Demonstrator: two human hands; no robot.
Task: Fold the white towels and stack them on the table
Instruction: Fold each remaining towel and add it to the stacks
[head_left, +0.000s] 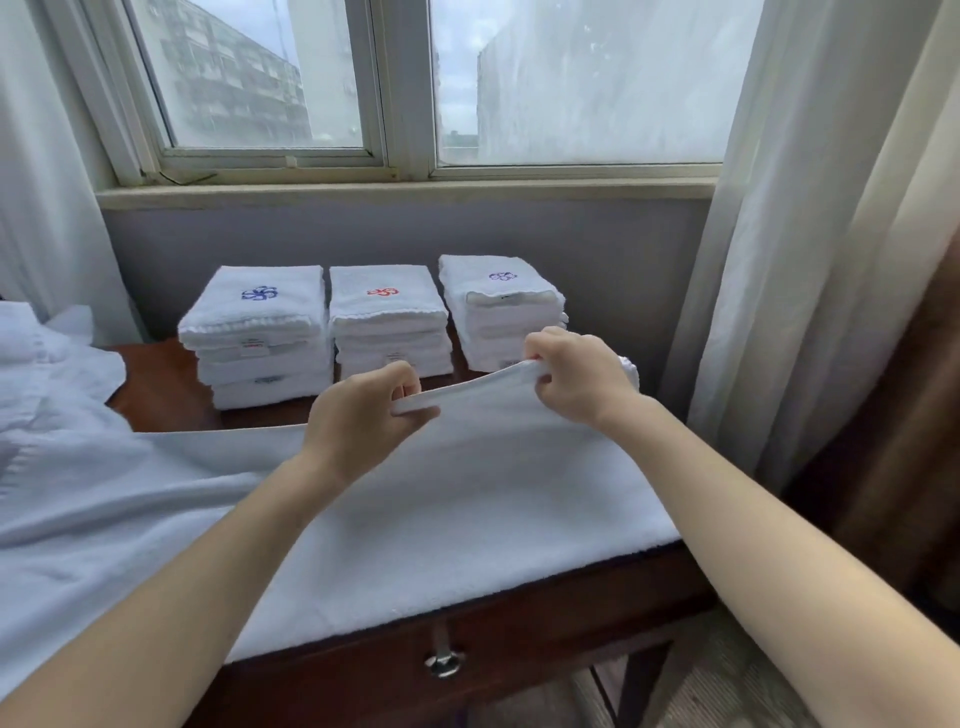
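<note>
Towel spread over near table edge. Left hand and right hand each pinch its far hem, lifted. Beyond hem: three folded stacks. Risk: uneven pull skews the fold; carrying hem too far nudges stacks.

Soft daylight from the window; edges warped.

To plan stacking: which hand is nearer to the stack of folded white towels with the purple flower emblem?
Right. The right hand is just in front of the stack; the left hand is farther left.
</note>
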